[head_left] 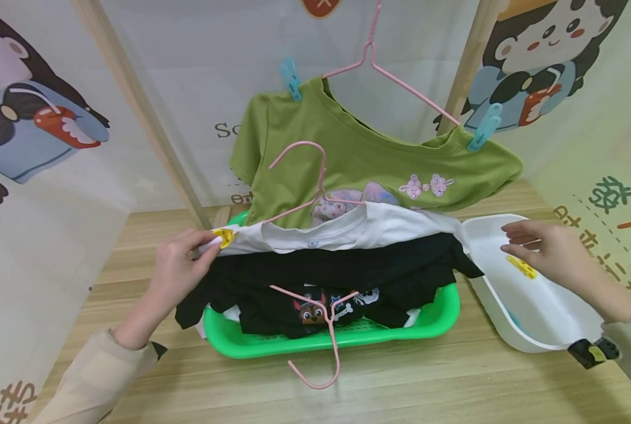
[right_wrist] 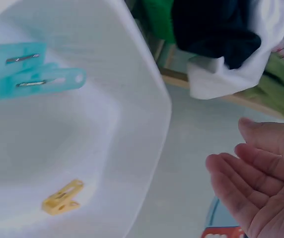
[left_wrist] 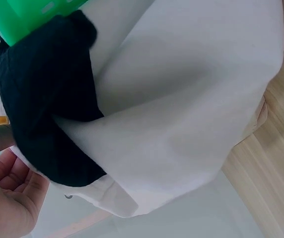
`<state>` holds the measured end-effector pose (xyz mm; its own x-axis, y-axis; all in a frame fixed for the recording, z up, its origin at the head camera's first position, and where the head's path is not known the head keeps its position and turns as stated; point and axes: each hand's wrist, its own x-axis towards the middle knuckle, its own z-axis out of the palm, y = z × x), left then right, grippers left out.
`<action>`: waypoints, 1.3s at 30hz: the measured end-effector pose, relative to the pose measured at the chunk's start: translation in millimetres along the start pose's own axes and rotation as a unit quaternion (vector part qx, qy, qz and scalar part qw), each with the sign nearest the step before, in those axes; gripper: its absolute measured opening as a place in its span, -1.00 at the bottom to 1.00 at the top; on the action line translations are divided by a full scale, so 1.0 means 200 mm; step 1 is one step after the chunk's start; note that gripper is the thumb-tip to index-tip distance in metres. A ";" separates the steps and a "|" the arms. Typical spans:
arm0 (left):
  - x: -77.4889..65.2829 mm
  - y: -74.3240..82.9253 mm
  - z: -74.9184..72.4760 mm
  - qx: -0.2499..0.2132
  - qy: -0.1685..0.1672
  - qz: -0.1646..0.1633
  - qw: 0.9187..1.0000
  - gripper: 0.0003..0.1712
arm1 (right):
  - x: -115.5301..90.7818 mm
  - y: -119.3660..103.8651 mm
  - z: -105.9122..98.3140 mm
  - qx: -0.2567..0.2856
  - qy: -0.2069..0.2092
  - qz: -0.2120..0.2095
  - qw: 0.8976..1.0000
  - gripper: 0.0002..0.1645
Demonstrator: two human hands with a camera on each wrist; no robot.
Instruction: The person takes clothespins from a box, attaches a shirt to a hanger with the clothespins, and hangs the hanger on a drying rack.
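My left hand (head_left: 180, 259) pinches a yellow clothespin (head_left: 225, 237) at the left shoulder of a white shirt (head_left: 315, 235). Inside that shirt's neck is a pink hanger (head_left: 319, 182), its hook pointing up. Over to the right, my right hand (head_left: 551, 250) is held above a white basin (head_left: 487, 294), fingers loosely bent and nothing in them. A second yellow clothespin (right_wrist: 62, 198) lies in the basin, along with teal clothespins (right_wrist: 37, 74). A black shirt (head_left: 347, 265) with a cartoon print lies in front of the white one, over a green basket (head_left: 231, 341).
Behind, a green shirt (head_left: 289, 135) hangs on another pink hanger (head_left: 405, 85), with a teal clothespin (head_left: 291, 79) at each shoulder. A further pink hanger (head_left: 332, 347) lies across the basket's front edge. Wooden poles (head_left: 140, 112) stand at the back of the wooden table (head_left: 400, 383).
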<state>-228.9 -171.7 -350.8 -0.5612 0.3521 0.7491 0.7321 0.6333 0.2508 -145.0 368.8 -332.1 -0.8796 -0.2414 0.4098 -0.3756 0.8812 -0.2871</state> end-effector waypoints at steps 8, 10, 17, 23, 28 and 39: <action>0.01 0.00 0.00 0.006 0.003 0.009 1.000 -0.85 | 0.04 0.13 0.02 -0.030 -0.129 0.084 0.988 -0.64; 0.01 0.00 0.00 0.005 0.003 0.010 1.000 -0.84 | 0.05 0.17 0.03 -0.043 -0.151 0.085 0.984 -0.62; 0.01 -0.01 -0.01 0.002 -0.003 0.009 1.000 -0.85 | 0.08 0.26 0.08 -0.065 -0.208 0.098 0.971 -0.63; 0.01 -0.01 -0.01 -0.004 -0.005 0.007 1.000 -0.85 | 0.09 0.30 0.11 -0.088 -0.230 0.113 0.962 -0.66; 0.00 -0.01 -0.01 -0.005 -0.009 0.005 1.000 -0.85 | 0.09 0.32 0.14 -0.083 -0.240 0.136 0.958 -0.64; 0.00 -0.01 -0.02 -0.007 -0.008 0.008 1.000 -0.85 | 0.05 0.37 0.22 -0.090 -0.219 0.101 0.966 -0.67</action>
<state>-229.1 -176.1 -349.7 -0.5560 0.3733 0.7427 0.7461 0.6179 0.2480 -194.1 414.5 -388.0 -0.9836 -0.1715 -0.0566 -0.1613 0.9752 -0.1517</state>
